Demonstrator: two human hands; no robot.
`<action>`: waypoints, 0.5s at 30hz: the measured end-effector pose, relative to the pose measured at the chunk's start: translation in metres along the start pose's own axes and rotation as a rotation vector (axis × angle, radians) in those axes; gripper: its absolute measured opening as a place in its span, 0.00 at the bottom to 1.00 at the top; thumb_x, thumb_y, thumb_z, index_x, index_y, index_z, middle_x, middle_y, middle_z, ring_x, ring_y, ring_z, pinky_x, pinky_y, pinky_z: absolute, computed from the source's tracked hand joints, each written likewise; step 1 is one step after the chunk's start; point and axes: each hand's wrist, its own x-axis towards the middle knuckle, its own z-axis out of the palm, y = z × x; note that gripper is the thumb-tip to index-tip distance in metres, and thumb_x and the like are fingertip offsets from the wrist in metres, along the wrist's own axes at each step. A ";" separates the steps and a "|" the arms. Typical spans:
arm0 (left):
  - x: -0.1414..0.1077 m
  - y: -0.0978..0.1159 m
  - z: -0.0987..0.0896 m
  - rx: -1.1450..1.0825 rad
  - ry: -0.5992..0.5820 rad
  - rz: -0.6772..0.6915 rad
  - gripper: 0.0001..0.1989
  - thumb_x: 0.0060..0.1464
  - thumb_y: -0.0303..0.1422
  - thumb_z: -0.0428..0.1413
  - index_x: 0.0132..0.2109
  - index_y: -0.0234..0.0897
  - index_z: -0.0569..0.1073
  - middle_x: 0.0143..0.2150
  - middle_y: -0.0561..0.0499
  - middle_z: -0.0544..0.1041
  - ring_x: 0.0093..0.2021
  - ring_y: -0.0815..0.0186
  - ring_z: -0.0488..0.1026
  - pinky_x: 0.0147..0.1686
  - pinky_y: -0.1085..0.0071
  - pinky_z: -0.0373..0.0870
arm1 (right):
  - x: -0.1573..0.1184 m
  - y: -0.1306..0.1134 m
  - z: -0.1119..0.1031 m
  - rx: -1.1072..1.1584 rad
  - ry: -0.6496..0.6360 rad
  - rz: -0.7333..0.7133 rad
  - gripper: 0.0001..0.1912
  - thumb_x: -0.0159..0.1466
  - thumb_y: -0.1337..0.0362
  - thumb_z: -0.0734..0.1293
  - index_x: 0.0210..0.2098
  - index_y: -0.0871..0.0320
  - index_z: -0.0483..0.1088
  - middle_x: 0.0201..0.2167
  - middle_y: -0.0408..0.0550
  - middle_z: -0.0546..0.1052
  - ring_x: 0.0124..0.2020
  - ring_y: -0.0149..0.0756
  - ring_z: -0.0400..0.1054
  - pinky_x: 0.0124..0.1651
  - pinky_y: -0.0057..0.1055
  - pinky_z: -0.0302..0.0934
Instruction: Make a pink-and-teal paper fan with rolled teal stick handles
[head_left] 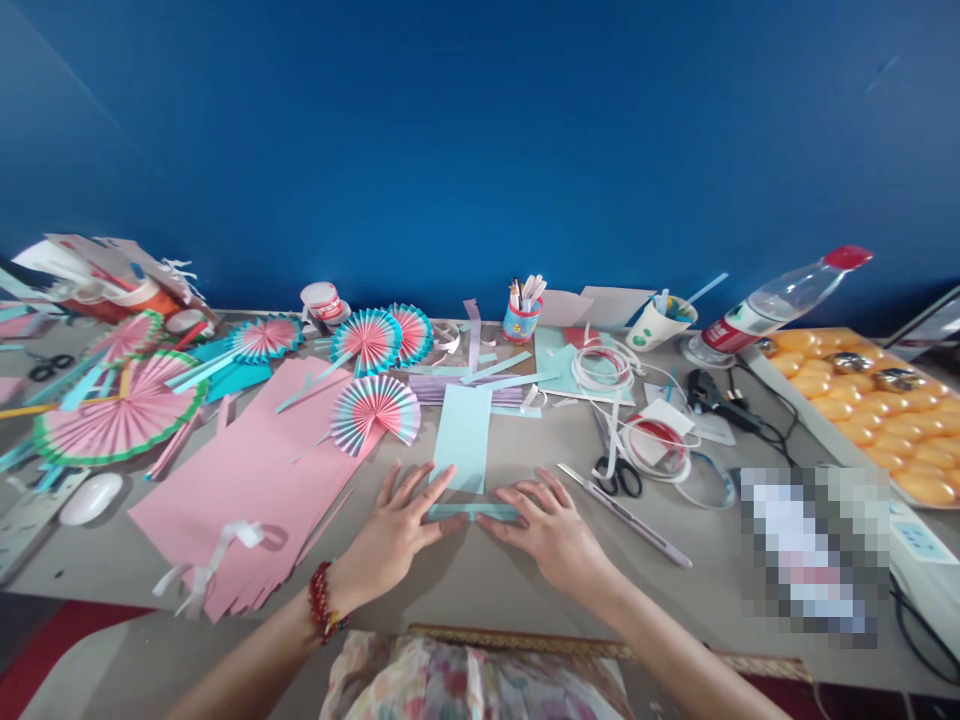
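A narrow light-blue folded paper strip point(474, 512) lies crosswise on the table near its front. My left hand point(394, 530) rests on the strip's left end with its fingers spread. On the right end lies my right hand point(553, 530), its fingers also apart and flat. Just beyond the strip, between my hands, is a light-blue paper rectangle point(463, 430). Its far end lies by a purple pleated paper stack point(506, 392). A pleated paper fan point(375, 412) in pink, purple and blue sits beyond my left hand.
Pink sheets point(262, 470) and several paper fans lie left. To the right are a utility knife point(626, 515), black-handled scissors point(621, 477), coiled white cord point(602, 368), a glue gun point(724, 405) and a tilted bottle point(780, 305). A pen cup point(521, 322) stands at the back.
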 end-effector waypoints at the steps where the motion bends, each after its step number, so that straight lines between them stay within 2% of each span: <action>1: -0.001 0.000 0.000 -0.004 0.007 -0.002 0.39 0.58 0.17 0.48 0.67 0.64 0.56 0.75 0.56 0.41 0.71 0.48 0.48 0.65 0.36 0.47 | 0.000 0.000 0.000 0.000 -0.007 -0.001 0.30 0.66 0.69 0.64 0.62 0.32 0.62 0.59 0.43 0.70 0.55 0.45 0.61 0.65 0.59 0.40; 11: -0.024 0.000 0.001 0.013 0.013 -0.075 0.38 0.55 0.16 0.47 0.67 0.56 0.61 0.75 0.50 0.43 0.71 0.47 0.46 0.65 0.35 0.43 | 0.001 -0.001 -0.002 -0.009 -0.037 0.020 0.28 0.66 0.69 0.64 0.60 0.33 0.64 0.59 0.42 0.70 0.56 0.44 0.61 0.66 0.57 0.41; 15: -0.035 0.000 -0.002 0.022 0.019 -0.149 0.34 0.57 0.17 0.46 0.65 0.55 0.64 0.74 0.51 0.46 0.71 0.48 0.47 0.65 0.36 0.45 | 0.002 -0.001 -0.004 -0.021 -0.045 0.011 0.29 0.65 0.71 0.64 0.60 0.33 0.64 0.59 0.41 0.70 0.55 0.44 0.62 0.65 0.57 0.42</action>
